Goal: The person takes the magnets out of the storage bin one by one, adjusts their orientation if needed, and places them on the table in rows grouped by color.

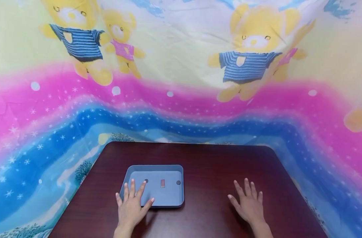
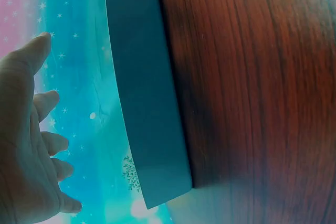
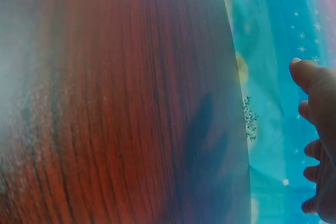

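My left hand [image 1: 131, 208], fingers spread, hovers over the near left part of a shallow grey-blue tray [image 1: 157, 202] and holds nothing. Inside the tray lie a small reddish rectangular piece [image 1: 162, 183] at the middle, a dark round disc [image 1: 178, 182] by the right wall and another dark disc [image 1: 146, 180] beside my left index fingertip. In the left wrist view the tray's side wall [image 2: 149, 93] stands past my fingers. Off to the right, my right hand [image 1: 250, 205] is held above the bare tabletop with its fingers spread, apart from any object.
The dark red-brown wooden table [image 1: 210, 172] has rounded far corners. Behind and around it hangs a cloth [image 1: 175, 72] printed with bears, snowflakes and pink and blue bands. The tray sits on the left half of the table.
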A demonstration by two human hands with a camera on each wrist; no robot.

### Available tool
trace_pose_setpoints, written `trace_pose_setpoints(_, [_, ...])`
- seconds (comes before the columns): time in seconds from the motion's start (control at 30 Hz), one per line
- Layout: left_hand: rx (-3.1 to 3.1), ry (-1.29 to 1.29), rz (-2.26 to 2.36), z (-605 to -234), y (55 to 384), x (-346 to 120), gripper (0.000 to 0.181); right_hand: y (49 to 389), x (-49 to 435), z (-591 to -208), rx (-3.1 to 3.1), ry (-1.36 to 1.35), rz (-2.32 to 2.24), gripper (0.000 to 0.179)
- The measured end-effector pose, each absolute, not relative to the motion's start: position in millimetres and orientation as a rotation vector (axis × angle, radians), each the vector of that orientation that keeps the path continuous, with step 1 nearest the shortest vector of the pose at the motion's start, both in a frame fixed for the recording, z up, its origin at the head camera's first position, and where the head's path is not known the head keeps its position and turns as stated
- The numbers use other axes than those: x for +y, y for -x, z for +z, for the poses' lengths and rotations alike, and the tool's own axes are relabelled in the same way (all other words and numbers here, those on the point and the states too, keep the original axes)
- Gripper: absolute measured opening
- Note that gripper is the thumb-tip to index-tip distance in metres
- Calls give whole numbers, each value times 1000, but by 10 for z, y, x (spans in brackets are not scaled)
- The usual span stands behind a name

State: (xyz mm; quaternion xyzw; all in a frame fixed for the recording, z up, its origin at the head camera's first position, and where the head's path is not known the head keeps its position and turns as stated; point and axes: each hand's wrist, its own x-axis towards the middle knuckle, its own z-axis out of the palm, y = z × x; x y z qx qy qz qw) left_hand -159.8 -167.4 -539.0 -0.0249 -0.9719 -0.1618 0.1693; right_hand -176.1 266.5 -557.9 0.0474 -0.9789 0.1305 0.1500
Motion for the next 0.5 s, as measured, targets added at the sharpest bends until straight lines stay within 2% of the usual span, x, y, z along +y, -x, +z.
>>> trace_pose_setpoints(0.27, [-2740, 75, -439, -5384, 1615, -1692, 69, 1760, 2647, -5577, -2837, -134, 354, 66])
trace_pose_setpoints(0.5, [-2675, 52, -401, -5321, 1615, -1718, 38, 1726, 2624, -5539, -2793, -153, 347, 47])
